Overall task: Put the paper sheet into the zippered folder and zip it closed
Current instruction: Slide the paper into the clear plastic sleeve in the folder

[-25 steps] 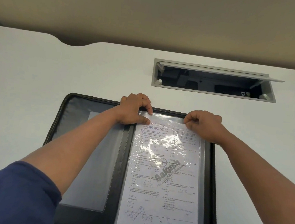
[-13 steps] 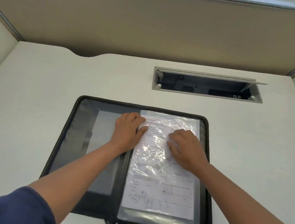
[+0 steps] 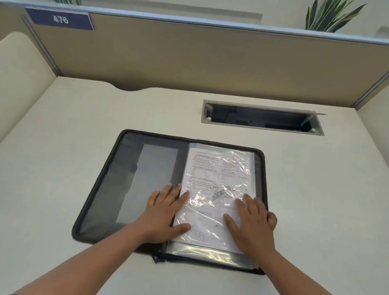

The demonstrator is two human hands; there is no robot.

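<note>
So the zippered folder (image 3: 125, 188) was lying wide open on the desk (image 3: 48, 159), sitting toward the near edge and roughly in the middle between the two side edges. Zip wasn't done up at all; you could see the loose end of it poking out at the folder's near edge by the spine.

The paper sheet (image 3: 217, 172) was already in there, tucked under a crinkly clear plastic sleeve (image 3: 237, 157) on the right half of the folder. The printing showed through the plastic but there was a lot of glare. The left half was just the grey lining with a paler pocket panel.

Both hands were flat on it. The left hand (image 3: 162, 214) had its fingers out straight and spread, palm down right over the spine, thumb and forefinger resting on the left edge of the sleeve, not gripping anything. The right hand (image 3: 252, 224) was the same deal, fingers straight and pressed onto the lower right part of the sleeve, with the outer fingers reaching the folder's right edge. Nothing pinched there either.

Farther back near the desk's far edge was an open cable hatch (image 3: 263, 118), then a tan divider (image 3: 195, 61) with a blue tag (image 3: 60, 19) reading 476, and a couple of plants (image 3: 332, 14) behind it.
</note>
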